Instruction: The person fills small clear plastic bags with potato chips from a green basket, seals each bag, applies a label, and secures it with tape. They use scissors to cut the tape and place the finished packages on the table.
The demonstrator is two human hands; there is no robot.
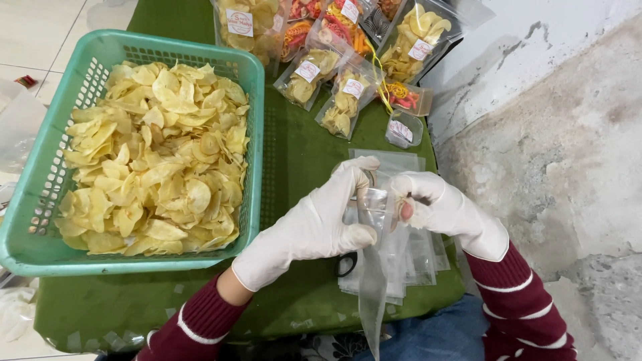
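Both gloved hands pinch one clear plastic pouch (372, 267) at its top edge: left hand (314, 224) closed on the left lip, thumb under and fingers over; right hand (438, 207) closed on the right lip, one glove fingertip torn so a bare fingertip shows. Pouch hangs limp toward the near edge, empty, mouth not clearly parted.

Judgement: best to rub the two lips apart between thumb and finger, then hold the mouth wide with one hand; thin film looks slippery under gloves, so a light sliding pinch beats a hard squeeze.

Beneath the hands, a stack of empty pouches (408, 254) lies on the green cloth (294, 147), with scissor handles (346, 264) half hidden. Left, a teal basket (257, 134) heaped with yellow chips (154, 160). Far side, filled, labelled bags (344, 100) of snacks.
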